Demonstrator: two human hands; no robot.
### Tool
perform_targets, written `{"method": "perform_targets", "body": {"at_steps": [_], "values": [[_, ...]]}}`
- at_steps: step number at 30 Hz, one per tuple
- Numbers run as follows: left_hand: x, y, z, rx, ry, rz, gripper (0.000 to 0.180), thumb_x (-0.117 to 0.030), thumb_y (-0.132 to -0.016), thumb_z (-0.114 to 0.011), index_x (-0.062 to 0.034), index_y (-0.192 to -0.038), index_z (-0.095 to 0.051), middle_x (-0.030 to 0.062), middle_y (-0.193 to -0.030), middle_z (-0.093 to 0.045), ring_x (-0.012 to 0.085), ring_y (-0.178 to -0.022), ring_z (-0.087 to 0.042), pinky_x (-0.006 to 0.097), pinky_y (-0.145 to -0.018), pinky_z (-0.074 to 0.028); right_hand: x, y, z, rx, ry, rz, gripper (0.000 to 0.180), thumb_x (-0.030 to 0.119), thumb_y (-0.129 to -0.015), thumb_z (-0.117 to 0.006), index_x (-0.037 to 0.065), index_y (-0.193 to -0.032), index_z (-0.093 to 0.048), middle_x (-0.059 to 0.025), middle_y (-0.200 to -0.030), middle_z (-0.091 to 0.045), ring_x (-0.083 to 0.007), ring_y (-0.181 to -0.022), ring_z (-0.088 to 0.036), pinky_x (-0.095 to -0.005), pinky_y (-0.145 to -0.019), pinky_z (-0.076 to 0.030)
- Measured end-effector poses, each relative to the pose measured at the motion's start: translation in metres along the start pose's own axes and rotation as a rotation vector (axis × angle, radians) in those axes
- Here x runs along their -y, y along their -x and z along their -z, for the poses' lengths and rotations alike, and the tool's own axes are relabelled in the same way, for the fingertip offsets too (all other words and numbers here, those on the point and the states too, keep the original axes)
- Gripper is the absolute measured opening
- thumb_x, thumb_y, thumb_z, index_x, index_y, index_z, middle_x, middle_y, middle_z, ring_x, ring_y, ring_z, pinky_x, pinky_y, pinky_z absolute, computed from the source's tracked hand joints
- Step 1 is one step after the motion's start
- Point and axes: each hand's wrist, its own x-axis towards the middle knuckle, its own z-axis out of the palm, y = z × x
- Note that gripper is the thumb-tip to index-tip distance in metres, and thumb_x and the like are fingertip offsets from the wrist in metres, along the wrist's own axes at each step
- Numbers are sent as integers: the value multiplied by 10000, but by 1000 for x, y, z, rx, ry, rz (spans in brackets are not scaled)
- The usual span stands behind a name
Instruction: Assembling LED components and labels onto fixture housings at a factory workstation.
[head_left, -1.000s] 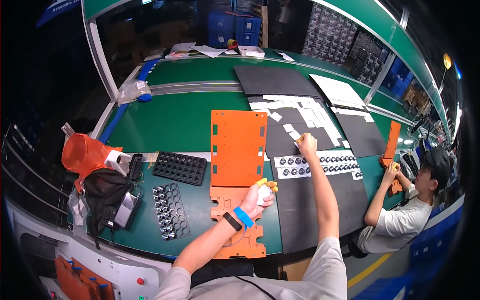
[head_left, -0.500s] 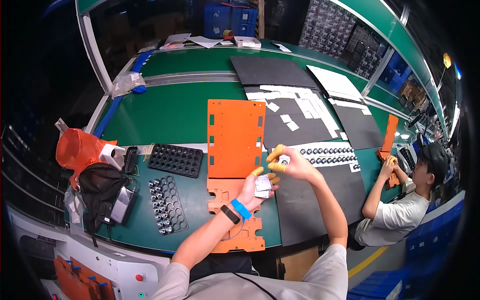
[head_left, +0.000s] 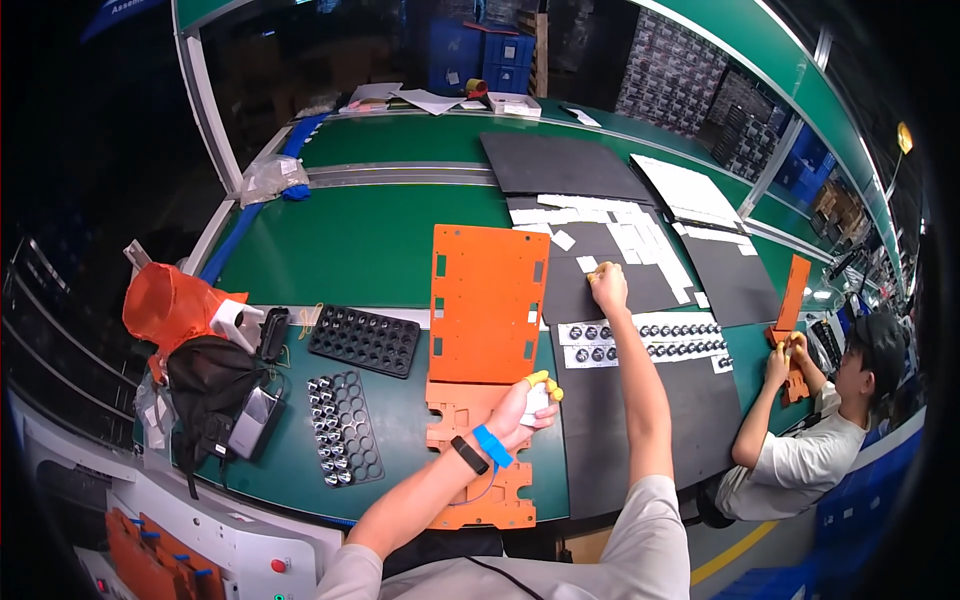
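Observation:
My left hand point(head_left: 520, 412), with yellow covers on some fingertips, is closed around a small stack of white cards point(head_left: 536, 402). It is above the lower part of an orange fixture point(head_left: 475, 405), whose tall orange panel point(head_left: 489, 305) stands behind it. My right hand point(head_left: 608, 287) is stretched out over a black mat point(head_left: 570, 283), fingertips pinched down at its surface. Just beside those fingertips lies a loose white card point(head_left: 587, 264). Whatever is between the right fingers is hidden. White strips with round black parts point(head_left: 680, 348) lie beneath and beside my right forearm.
On the left are a black tray point(head_left: 364, 341), a clear tray holding shiny round parts point(head_left: 345, 428) and a dark bag point(head_left: 205, 390). More white strips point(head_left: 635, 243) and a dark board point(head_left: 560, 165) lie farther back. A co-worker point(head_left: 800, 430) sits at the right.
My right hand has moved from near the left hand out to the loose white cards on the mat. My left fingers have closed around the card stack. The view has shifted slightly.

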Motion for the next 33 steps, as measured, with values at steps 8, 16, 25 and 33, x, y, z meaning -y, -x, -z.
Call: {"method": "perform_targets", "body": {"at_steps": [8,16,25,33], "values": [[-4,2,3,-24,-41,-35,272,-305,-1038,-473,-79,-928,-579,59,-899,-610,103,-554,-402,243,-504,-333,8,8,29,263,-123,-56,254,207,-734,-836,38,-902,-750,-151,-896,-748,-328,-919,-717,-423,-837,-551],[-3,-1,0,-65,-25,-54,286,-289,-1028,-478,-42,-950,-598,96,-907,-626,119,-556,-411,255,-481,-335,-7,25,38,346,-329,-27,248,148,-733,-838,-8,-899,-741,-190,-867,-743,-294,-842,-734,-383,-779,-563],[-3,-6,8,-92,-73,-58,372,-353,-1035,-465,-22,-1018,-633,107,-908,-649,121,-567,-436,254,-484,-346,68,55,80,223,-362,18,150,64,-810,-674,-21,-920,-730,-187,-855,-735,-255,-821,-726,-364,-773,-547],[-3,13,-26,-128,-16,-101,617,-583,-1006,-414,-35,-1214,-607,105,-1010,-697,254,-815,-673,260,-545,-455,157,169,199,659,-561,379,155,96,-852,-729,-30,-936,-699,-86,-842,-701,-149,-808,-650,-325,-746,-526]]}}
